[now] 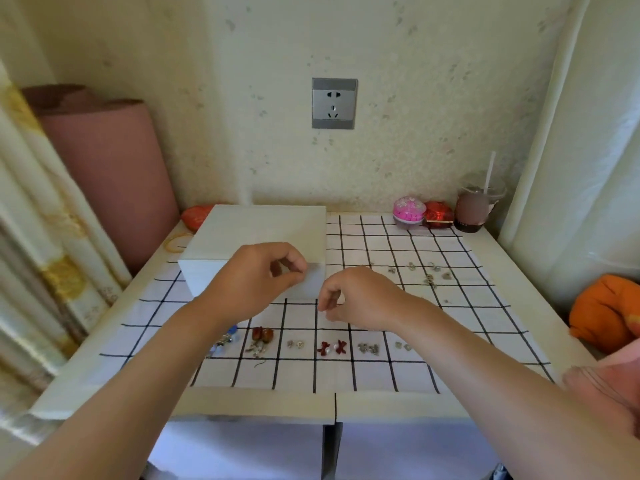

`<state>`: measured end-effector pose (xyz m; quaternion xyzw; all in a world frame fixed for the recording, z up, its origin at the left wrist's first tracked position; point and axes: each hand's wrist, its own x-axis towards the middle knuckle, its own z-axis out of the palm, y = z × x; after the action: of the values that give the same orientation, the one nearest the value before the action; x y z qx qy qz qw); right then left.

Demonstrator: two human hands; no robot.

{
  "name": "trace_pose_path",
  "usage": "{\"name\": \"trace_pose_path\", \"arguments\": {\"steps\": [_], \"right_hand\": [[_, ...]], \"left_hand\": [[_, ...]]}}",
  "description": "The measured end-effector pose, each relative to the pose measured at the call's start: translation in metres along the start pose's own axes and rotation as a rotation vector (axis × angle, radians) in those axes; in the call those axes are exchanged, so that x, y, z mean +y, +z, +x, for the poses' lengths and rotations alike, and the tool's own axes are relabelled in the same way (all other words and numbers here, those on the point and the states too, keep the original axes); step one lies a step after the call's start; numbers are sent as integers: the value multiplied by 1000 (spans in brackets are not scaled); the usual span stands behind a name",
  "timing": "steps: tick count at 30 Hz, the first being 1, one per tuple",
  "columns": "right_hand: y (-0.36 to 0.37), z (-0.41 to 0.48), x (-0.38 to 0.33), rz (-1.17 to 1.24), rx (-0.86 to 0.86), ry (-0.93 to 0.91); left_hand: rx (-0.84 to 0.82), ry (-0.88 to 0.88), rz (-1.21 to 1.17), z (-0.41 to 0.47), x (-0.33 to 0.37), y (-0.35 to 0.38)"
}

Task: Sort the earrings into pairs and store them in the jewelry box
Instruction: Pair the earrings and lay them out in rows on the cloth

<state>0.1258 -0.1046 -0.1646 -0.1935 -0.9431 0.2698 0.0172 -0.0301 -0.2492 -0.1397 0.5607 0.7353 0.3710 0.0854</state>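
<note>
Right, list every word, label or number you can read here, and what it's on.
None can be read.
Pink tin: lid markings, too blurred to read.
Red box: gold marks, too blurred.
Wall socket: no lettering shows.
Jewelry box: plain white, nothing printed.

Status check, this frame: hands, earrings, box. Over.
Left hand, right hand over cloth, fingers curled, hold unclear. Paired earrings lined along near row; loose earrings far right. Jewelry box closed.

Colours and patterns, itemised
Cloth (433,244): white, black grid. Jewelry box (256,233): plain white. Bow earrings (332,347): dark red. Round tin (409,208): pink, patterned. Wall socket (334,103): grey.
</note>
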Motion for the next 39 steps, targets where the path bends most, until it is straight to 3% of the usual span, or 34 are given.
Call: {"name": "trace_pose_path", "arguments": {"steps": [7,11,16,22,31,33,39], "right_hand": [[-5,0,5,53,-34,27],[-28,-8,5,221,120,7],[-46,-21,-7,512,176,-42],[-62,-28,5,502,247,-35],[-81,-30,47,443,499,41],[-83,-29,58,417,525,74],[-76,-26,88,177,406,181]], "left_hand": [[-187,-223,-270,-8,-3,1],[-172,-278,-277,-7,-2,6],[-89,-282,-341,0,25,13],[-59,-269,-341,20,60,29],[-61,-209,-464,64,81,59],[-120,-175,-366,69,78,68],[-388,-38,387,73,57,101]]}}
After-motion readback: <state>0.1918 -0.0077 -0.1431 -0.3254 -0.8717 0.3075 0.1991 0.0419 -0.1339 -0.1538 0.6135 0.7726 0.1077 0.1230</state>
